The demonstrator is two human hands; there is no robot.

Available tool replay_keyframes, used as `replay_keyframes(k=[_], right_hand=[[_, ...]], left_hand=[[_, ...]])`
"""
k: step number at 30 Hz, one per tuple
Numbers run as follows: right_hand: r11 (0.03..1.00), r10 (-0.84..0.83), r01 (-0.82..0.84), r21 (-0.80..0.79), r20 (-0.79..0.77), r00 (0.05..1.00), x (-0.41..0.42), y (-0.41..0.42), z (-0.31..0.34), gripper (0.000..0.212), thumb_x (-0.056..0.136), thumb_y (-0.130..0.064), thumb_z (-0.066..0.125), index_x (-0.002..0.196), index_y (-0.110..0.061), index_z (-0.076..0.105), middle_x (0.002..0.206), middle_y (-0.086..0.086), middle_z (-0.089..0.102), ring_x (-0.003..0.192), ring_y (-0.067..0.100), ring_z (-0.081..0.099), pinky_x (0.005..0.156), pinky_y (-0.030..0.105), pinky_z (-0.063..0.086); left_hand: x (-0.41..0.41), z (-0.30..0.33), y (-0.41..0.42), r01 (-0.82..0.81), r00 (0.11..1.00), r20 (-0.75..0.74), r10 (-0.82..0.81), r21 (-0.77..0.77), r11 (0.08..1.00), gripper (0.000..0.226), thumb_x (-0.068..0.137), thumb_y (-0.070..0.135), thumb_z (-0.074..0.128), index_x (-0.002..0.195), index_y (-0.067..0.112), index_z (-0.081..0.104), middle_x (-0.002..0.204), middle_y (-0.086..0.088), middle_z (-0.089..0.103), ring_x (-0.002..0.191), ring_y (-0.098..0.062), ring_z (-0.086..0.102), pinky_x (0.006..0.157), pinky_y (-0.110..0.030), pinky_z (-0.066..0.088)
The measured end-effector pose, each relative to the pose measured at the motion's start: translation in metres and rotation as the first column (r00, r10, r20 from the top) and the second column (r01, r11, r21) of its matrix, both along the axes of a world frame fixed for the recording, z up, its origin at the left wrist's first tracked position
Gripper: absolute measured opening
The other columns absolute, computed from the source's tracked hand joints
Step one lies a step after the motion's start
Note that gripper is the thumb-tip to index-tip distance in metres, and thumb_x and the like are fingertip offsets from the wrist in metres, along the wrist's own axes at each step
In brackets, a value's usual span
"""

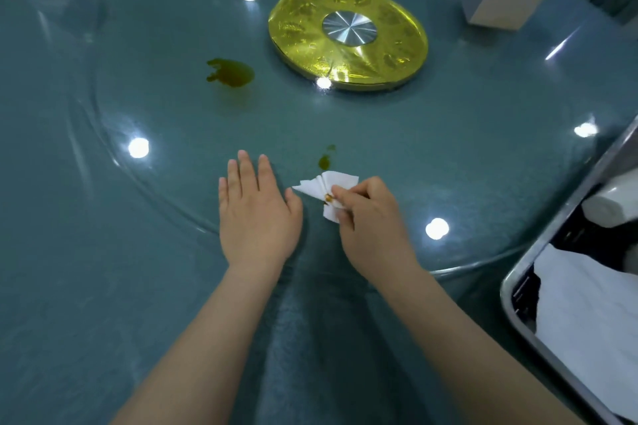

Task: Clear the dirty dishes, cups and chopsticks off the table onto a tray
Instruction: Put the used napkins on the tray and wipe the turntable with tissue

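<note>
**Napkin pinched beside the spill**

Our right hand (366, 217) pinches a stained white napkin (328, 191) on the glass table (138, 286), just below a small brown spot (324, 160). Our left hand (255, 214) lies flat, open, empty. The tray (518, 307) sits at the right edge, holding white items.

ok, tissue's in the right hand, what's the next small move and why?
Probably slide the right hand and its pinched tissue forward onto the small brown spill just beyond it. The larger spill sits farther out; the left hand rests flat.
</note>
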State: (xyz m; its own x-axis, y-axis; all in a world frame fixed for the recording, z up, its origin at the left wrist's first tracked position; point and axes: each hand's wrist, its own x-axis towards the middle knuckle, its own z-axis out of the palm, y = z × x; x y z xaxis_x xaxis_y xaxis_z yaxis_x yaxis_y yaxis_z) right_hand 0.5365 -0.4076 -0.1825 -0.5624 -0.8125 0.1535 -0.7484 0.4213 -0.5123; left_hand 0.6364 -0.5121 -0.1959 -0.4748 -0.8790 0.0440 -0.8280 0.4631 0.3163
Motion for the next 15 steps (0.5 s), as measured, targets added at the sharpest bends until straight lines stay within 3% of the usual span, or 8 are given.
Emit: replay_keyframes(k=[4, 7, 9, 12, 15], right_hand=[[0.994, 0.044, -0.047, -0.099, -0.033, 0.998, 0.005, -0.024, 0.001, 0.038, 0.078, 0.012, 0.057, 0.109, -0.007, 0.069, 0.093, 0.018, 0.052, 0.079, 0.034, 0.052, 0.069, 0.041, 0.048], [0.999, 0.006, -0.007, -0.039, -0.018, 1.000, -0.015, -0.046, 0.002, 0.031, 0.089, -0.003, 0.050, 0.111, -0.014, 0.068, 0.103, 0.012, 0.051, 0.089, 0.025, 0.050, 0.077, 0.030, 0.042], [0.995, -0.090, 0.091, -0.049, 0.024, 0.996, -0.038, -0.056, 0.001, 0.021, 0.090, -0.011, 0.052, 0.105, -0.010, 0.065, 0.094, -0.001, 0.049, 0.081, 0.016, 0.046, 0.066, 0.016, 0.035], [0.961, -0.277, 0.277, 0.008, -0.004, 0.961, -0.065, -0.061, 0.007, 0.022, 0.088, -0.022, 0.054, 0.103, -0.007, 0.058, 0.079, -0.009, 0.048, 0.066, 0.008, 0.045, 0.051, 0.015, 0.034], [0.976, -0.171, 0.185, 0.119, -0.116, 0.978, -0.072, -0.068, 0.014, 0.027, 0.089, -0.009, 0.049, 0.111, -0.010, 0.063, 0.102, 0.005, 0.054, 0.091, 0.023, 0.051, 0.072, 0.030, 0.042]], left_hand=[[0.002, -0.001, -0.002, 0.010, 1.000, -0.007, -0.010, -0.007, 1.000, 0.060, 0.096, 0.030, 0.031, 0.151, 0.010, 0.017, 0.160, -0.014, 0.008, 0.148, -0.027, 0.005, 0.119, -0.038, 0.000], [0.003, 0.000, -0.004, 0.012, 1.000, -0.014, -0.012, -0.004, 1.000, 0.060, 0.096, 0.030, 0.033, 0.151, 0.010, 0.018, 0.160, -0.014, 0.008, 0.148, -0.026, 0.005, 0.119, -0.038, 0.000], [0.004, 0.000, -0.004, 0.012, 1.000, -0.015, -0.012, 0.001, 1.000, 0.061, 0.096, 0.031, 0.031, 0.151, 0.011, 0.016, 0.160, -0.013, 0.007, 0.148, -0.025, 0.004, 0.119, -0.037, -0.001], [0.004, 0.000, -0.003, 0.009, 1.000, -0.017, -0.008, 0.017, 1.000, 0.063, 0.096, 0.033, 0.030, 0.152, 0.010, 0.012, 0.161, -0.011, 0.004, 0.148, -0.023, 0.002, 0.119, -0.036, -0.002], [0.002, 0.000, -0.001, 0.004, 1.000, -0.015, -0.004, 0.016, 1.000, 0.065, 0.096, 0.035, 0.027, 0.152, 0.009, 0.010, 0.161, -0.012, 0.003, 0.148, -0.023, 0.000, 0.119, -0.037, -0.002]])
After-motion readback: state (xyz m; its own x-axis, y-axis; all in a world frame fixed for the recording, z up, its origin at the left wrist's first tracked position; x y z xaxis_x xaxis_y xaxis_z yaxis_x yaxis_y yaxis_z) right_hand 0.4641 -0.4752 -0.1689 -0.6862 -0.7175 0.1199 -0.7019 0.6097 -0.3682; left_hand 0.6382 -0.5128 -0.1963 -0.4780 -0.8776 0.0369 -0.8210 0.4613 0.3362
